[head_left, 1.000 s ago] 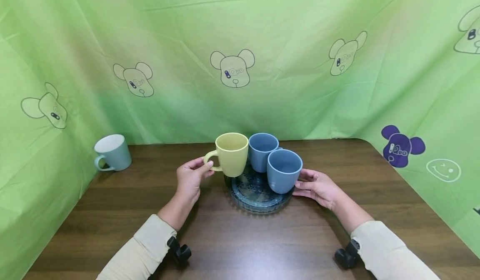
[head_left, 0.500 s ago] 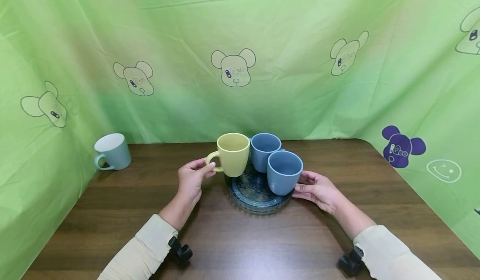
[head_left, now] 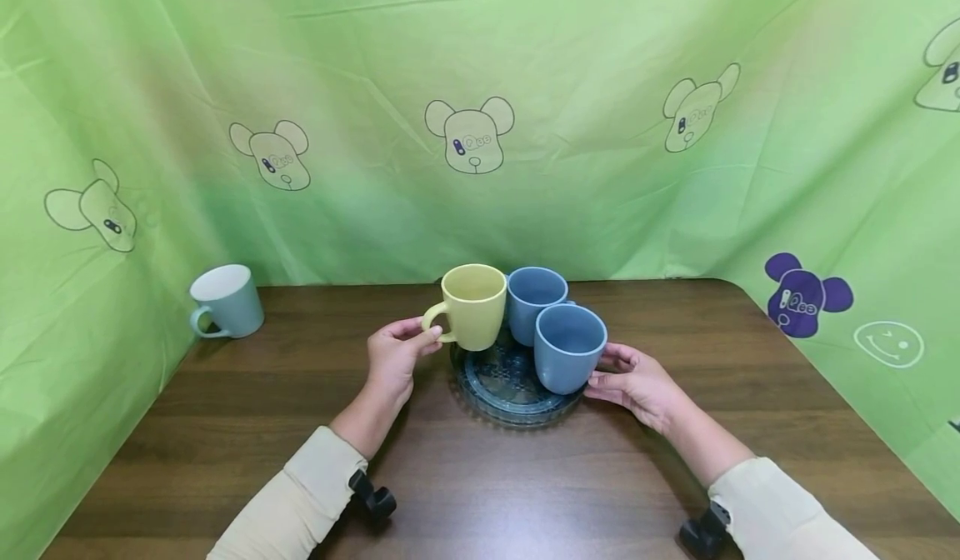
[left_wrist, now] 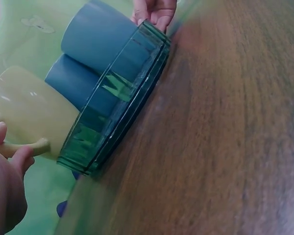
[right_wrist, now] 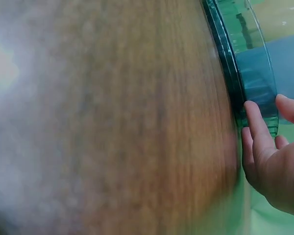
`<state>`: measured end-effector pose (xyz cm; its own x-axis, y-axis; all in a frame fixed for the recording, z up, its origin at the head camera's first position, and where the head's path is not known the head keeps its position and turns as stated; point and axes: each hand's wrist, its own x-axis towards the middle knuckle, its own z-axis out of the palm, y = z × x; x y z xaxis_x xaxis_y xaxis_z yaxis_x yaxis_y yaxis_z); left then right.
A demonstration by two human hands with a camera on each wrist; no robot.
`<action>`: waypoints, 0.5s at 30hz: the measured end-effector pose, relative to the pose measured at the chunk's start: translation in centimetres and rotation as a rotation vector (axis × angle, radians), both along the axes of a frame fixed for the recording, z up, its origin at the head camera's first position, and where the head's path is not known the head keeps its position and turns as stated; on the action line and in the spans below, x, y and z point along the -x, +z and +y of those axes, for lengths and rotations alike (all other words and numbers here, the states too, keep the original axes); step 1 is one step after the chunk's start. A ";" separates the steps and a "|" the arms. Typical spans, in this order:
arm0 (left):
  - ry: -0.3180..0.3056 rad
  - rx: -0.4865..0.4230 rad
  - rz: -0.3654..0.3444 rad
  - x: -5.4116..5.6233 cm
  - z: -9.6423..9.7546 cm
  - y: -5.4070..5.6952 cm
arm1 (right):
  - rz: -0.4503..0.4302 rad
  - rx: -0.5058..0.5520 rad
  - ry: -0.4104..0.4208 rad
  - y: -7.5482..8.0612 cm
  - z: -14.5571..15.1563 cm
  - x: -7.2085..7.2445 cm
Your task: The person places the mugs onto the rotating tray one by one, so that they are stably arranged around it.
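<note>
My left hand [head_left: 392, 356] pinches the handle of a yellow mug [head_left: 474, 310], which stands upright at the left side of a round, clear turntable [head_left: 517, 406]. Two blue mugs share that turntable: a rear one [head_left: 536, 293] beside the yellow mug, and a front one [head_left: 570, 352] near the right rim. At that right edge my right hand [head_left: 637, 385] holds the turntable's side. In the right wrist view, its thumb is at the top rim and a fingertip [right_wrist: 251, 108] lies against the lower edge. The left wrist view shows the turntable's transparent wall [left_wrist: 120, 90] overlapping the mugs' lower parts.
A light blue mug [head_left: 231, 306], white inside, stands at the back left of the brown wooden table [head_left: 480, 493]. Green cloth [head_left: 360, 210] with printed bear heads hangs behind and along both sides.
The yellow mug and my left hand have shifted right. The rear blue mug has moved right too, and the front one slightly nearer, so the turntable has turned a little clockwise. My right hand stays at its edge.
</note>
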<state>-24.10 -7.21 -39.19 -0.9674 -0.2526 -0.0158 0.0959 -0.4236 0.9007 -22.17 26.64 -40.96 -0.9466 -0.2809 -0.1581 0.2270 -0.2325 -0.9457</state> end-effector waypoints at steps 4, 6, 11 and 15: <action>-0.002 0.011 -0.008 0.1 0.3 -0.2 | 0.006 -0.018 0.003 0.2 -0.2 -0.2; -0.003 0.013 -0.008 0.1 0.5 -0.3 | 0.007 -0.023 0.004 0.3 -0.2 -0.2; -0.003 0.021 -0.009 0.2 0.8 -0.6 | 0.004 -0.026 0.000 0.3 -0.3 -0.3; 0.004 0.021 -0.017 0.3 0.9 -0.8 | 0.005 -0.025 -0.001 0.4 -0.4 -0.3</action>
